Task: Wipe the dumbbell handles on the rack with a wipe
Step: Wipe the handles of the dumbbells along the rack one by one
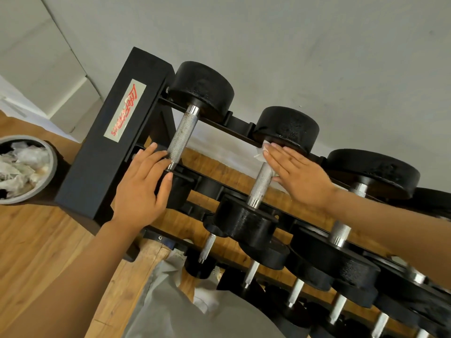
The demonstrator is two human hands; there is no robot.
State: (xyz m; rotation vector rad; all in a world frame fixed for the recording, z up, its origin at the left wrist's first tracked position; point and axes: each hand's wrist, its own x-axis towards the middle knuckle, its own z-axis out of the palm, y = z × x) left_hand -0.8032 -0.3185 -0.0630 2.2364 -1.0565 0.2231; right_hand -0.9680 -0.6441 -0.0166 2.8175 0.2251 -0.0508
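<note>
Right hand (296, 175) lies flat, fingers straight, pressing the wipe (262, 153) onto the second handle (262, 184) to scrub it; left hand (144, 184), open, steadies the dumbbell (181, 135) beside it.

Two bare forearms are reaching into view from below, with no sleeves, watch, rings or gloves showing on either. The left hand (141, 189) and right hand (296, 176) are showing short, unpainted nails. Light grey fabric, apparently the person's clothing (170, 311), is filling the lower centre.
</note>
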